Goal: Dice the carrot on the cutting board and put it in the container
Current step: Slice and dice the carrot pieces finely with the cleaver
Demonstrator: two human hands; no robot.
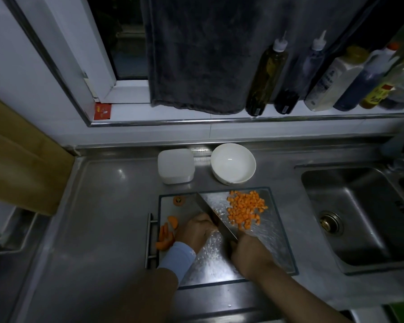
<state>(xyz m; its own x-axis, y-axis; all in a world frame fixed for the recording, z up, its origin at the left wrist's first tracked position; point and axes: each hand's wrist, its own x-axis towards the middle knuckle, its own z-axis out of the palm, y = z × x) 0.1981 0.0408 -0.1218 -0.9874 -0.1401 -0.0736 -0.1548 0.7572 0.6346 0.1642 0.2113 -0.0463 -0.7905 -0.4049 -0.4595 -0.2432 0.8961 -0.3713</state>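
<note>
Carrot dice [246, 209] are piling up in the upper right of the cutting board [282, 241], a loose orange heap lying just right of the blade. And the knife [216, 215] is down on the board, running diagonally from upper left to lower right, with the right hand [247, 255] clenched around its handle at the lower centre of the frame. The left hand [196, 231] sits hard against the blade's left side, fingers curled down over whatever is being cut; the piece itself is hidden under the hand, so I cannot tell how much of it is left.

Uncut carrot pieces [166, 234] wait at the left edge of the board, and a round end slice [179, 201] lies alone near the upper left corner. So the dicing looks to be well along but not finished.

To do this cut well, the curled knuckles should guide the flat of the blade, fingertips tucked back, strokes short and even so the cubes match the heap. The board's surface looks glossy and wet, so I'd judge it slippery, and firm downward pressure matters.

The white container [175, 166] stands empty-looking just beyond the board's top edge, beside a white bowl [233, 163], on the steel table [107, 217]. Nothing has gone into it yet.
</note>
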